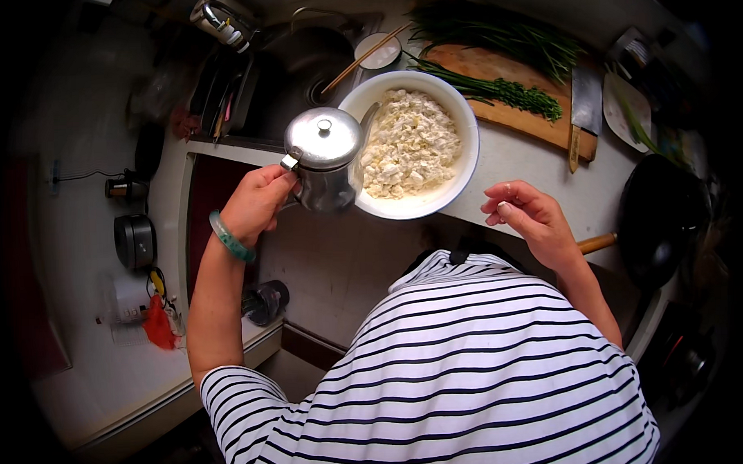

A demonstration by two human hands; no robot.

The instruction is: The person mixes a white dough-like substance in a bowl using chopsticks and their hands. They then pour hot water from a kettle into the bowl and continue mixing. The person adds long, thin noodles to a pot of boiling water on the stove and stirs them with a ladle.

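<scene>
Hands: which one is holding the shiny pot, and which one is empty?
The left hand grips the handle of the lidded metal pot beside the white bowl of crumbly white food. The right hand holds nothing, fingers loosely curled above the counter.

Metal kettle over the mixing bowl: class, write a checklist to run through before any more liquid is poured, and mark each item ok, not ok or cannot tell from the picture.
1. Left hand grips the kettle by its handle: ok.
2. Kettle lid seated on top: ok.
3. Spout reaches over the white bowl, not the counter: ok.
4. Bowl stands fully on the counter: cannot tell; its near rim looks close to the edge.
5. Right hand steadies the bowl: not ok; it hovers apart, empty.
6. Cleaver and chives on the cutting board lie clear of the bowl: ok.
</scene>
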